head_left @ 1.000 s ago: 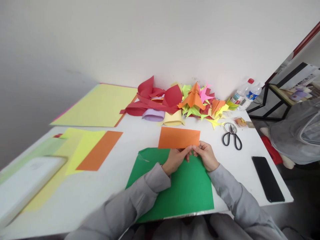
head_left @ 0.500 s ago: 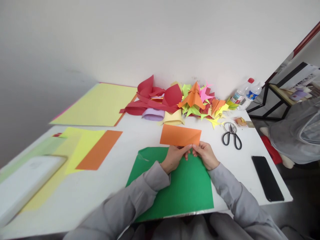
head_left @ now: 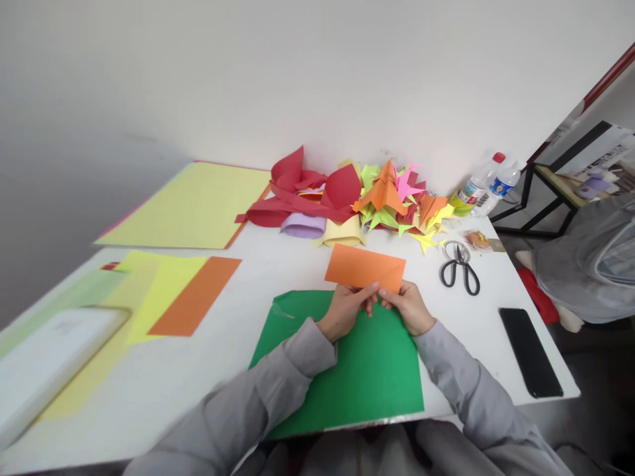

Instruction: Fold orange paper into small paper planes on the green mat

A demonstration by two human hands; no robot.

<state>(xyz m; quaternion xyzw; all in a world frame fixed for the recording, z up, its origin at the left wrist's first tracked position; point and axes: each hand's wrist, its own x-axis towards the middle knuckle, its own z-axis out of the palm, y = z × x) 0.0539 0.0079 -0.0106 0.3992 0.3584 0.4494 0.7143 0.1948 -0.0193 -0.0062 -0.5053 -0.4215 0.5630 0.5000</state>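
Note:
An orange rectangular sheet of paper (head_left: 364, 266) is raised above the far edge of a green sheet (head_left: 367, 370), tilted slightly down to the right. My left hand (head_left: 347, 309) pinches its lower edge, thumb on the near face and fingers behind. Close beside it, my right hand (head_left: 407, 306) grips the same edge near the right corner, also with the thumb in front. The fingers behind the paper are partly hidden. A faint diagonal crease shows near the paper's right end.
Scissors (head_left: 459, 270) and a black phone (head_left: 530, 352) lie on the right. Folded paper shapes (head_left: 384, 192) and red paper pieces (head_left: 297, 192) are piled against the wall beside bottles (head_left: 476, 185). An orange strip (head_left: 196, 296), a yellow sheet (head_left: 186, 205) and a white box-like object (head_left: 59, 363) are left.
The orange paper has shifted slightly right and tilted a little more, its right end lower. Both hands keep hold of it.

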